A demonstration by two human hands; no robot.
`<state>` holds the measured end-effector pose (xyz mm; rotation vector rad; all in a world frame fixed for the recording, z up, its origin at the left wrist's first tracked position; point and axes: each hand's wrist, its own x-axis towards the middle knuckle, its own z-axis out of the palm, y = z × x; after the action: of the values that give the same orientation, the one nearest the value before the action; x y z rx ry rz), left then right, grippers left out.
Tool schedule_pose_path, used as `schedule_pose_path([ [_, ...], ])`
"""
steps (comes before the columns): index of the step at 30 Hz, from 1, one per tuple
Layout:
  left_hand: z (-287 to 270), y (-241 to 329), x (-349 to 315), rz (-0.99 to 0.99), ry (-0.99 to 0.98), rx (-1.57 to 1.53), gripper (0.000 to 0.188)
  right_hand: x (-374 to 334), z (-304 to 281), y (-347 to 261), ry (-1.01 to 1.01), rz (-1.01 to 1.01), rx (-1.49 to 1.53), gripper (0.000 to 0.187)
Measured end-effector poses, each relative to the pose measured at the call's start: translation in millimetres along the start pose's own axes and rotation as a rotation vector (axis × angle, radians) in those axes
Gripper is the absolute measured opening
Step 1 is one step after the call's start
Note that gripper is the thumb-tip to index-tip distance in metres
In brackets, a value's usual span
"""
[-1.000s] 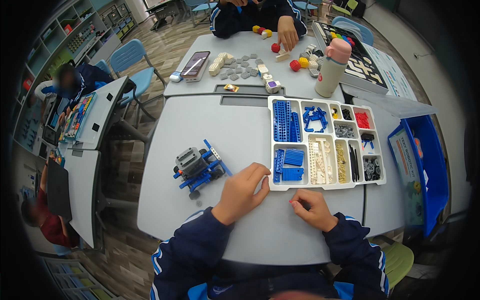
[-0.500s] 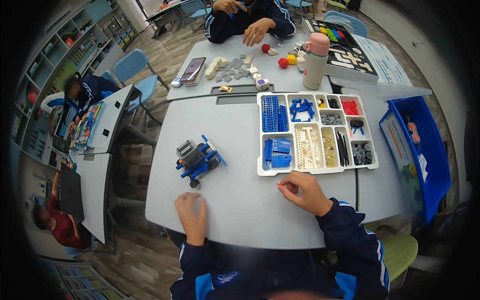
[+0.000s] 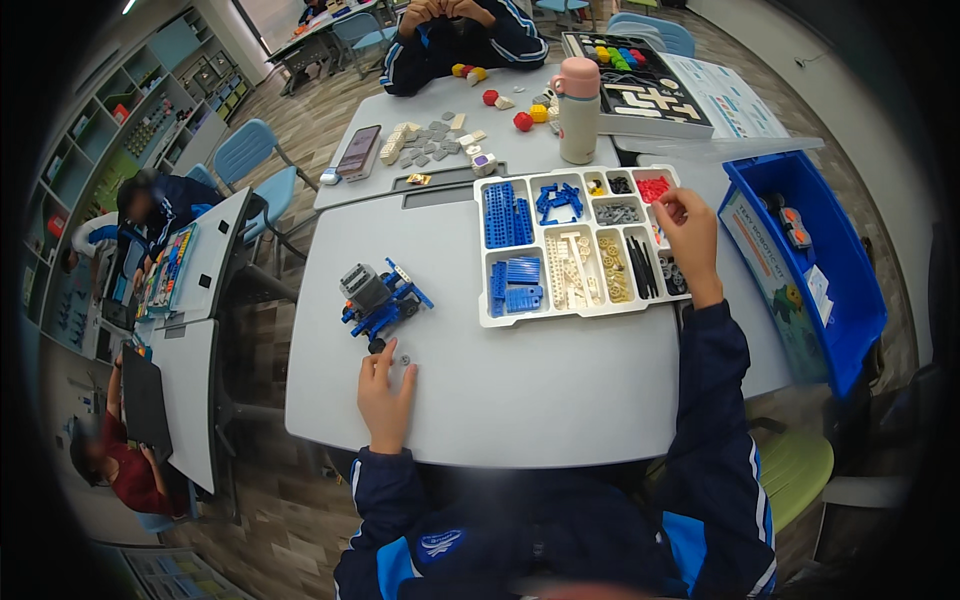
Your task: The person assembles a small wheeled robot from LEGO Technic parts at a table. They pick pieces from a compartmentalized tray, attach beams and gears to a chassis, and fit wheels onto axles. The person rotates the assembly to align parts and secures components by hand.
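My left hand [image 3: 385, 405] rests on the grey table with thumb and fingers apart, just in front of the block model. A small grey round piece [image 3: 405, 360] lies between thumb and fingertips. The block model [image 3: 375, 298] has a grey box on a blue beam frame with dark wheels. Over the right side of the white parts tray [image 3: 590, 315], my right hand [image 3: 692, 240] has its fingertips pinched, beside the compartment of red pins [image 3: 653, 189]. Whatever is in the pinch is too small to make out. Blue beams [image 3: 508, 215] and white beams [image 3: 570, 270] fill other compartments.
A blue bin [image 3: 850, 310] stands right of the tray. Behind it are a pink-lidded bottle [image 3: 577, 115], a phone [image 3: 359, 152], loose grey tiles [image 3: 425, 145] and a black case [image 3: 650, 100]. Across the table sits another person [image 3: 460, 45], hands raised.
My right hand has moved from the tray's front edge, where it pinched a small red piece, to its right-hand compartments. My left hand's fingers have spread. The view has shifted.
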<state>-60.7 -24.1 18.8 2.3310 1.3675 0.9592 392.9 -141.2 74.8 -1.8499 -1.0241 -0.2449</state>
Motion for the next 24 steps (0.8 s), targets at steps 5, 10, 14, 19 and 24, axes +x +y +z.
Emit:
schedule_pose_path([
  [5,2.6,2.9,-0.3,0.026,-0.069,-0.009,0.018,36.8,14.7,65.7,0.06,0.018,-0.223,0.017],
  [10,5.0,-2.3,-2.2,0.03,-0.021,-0.109,0.012,42.3,30.4,93.0,0.063,0.064,-0.219,0.025],
  [14,2.0,10.7,-2.3,0.018,-0.013,-0.135,0.01,30.9,11.6,99.2,0.016,0.097,-0.157,0.026],
  [19,-0.3,62.6,16.6,0.1,-0.083,-0.29,0.012,3.1,-22.5,118.1,-0.015,0.152,-0.063,0.024],
  [24,44.0,158.6,40.0,0.356,-0.329,-0.505,0.022,-5.8,-26.9,128.5,-0.099,0.218,-0.054,0.026],
])
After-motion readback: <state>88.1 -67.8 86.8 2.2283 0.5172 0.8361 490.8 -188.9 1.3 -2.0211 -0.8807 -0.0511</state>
